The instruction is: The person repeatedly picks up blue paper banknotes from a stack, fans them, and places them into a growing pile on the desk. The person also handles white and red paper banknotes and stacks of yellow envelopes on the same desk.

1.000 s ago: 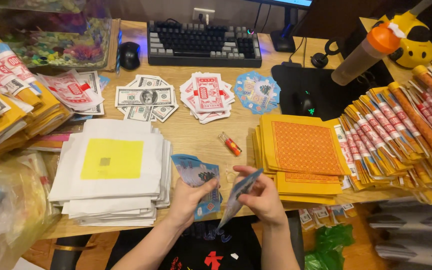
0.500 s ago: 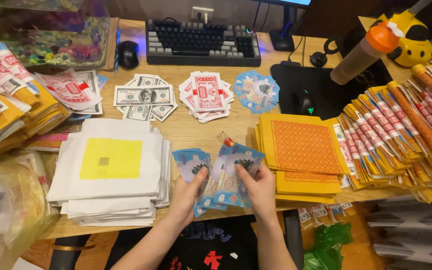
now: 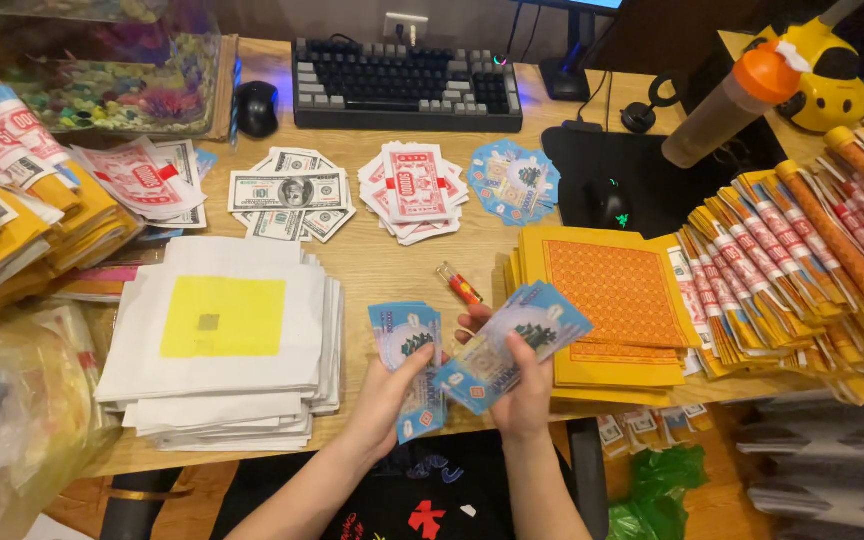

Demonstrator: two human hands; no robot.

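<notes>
Over desk edge, right hand (image 3: 527,395) around blue notes (image 3: 512,345)

The scene is evenly and brightly lit from above, with warm light on the wooden tabletop (image 3: 392,265). Shadows are soft and short. The white paper stack (image 3: 222,340) near the tabletop's front edge looks slightly overexposed. Focus is sharp at the centre; the wide lens bends and softens things towards the tabletop's left and right edges.
</notes>
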